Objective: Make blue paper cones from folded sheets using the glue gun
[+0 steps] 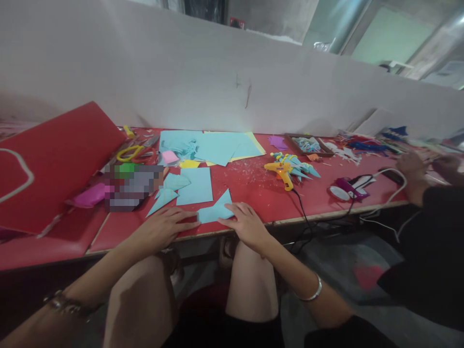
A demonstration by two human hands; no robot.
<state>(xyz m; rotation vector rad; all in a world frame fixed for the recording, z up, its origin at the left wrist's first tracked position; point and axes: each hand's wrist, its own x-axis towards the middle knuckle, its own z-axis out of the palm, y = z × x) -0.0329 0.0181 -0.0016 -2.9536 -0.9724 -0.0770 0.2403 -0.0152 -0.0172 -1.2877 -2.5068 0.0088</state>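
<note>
A folded light-blue paper point(213, 210) lies near the front edge of the red table point(250, 188), one pointed flap rising toward the back. My left hand point(167, 226) touches its left end with fingertips, fingers extended. At its right end, my right hand point(247, 222) pinches the paper between thumb and fingers. Just behind, to the left, are a blue paper square point(195, 185) and folded blue pieces point(174, 182). Larger blue sheets point(217, 145) lie farther back, with crumpled blue paper on them.
A yellow glue gun point(281, 173) rests beside blue paper cones, its cord hanging over the edge. Scissors point(130, 153) and a red board point(54, 164) are at left. At right are a tray point(308, 146), a tape roll point(339, 193) and another person's hands point(413, 169).
</note>
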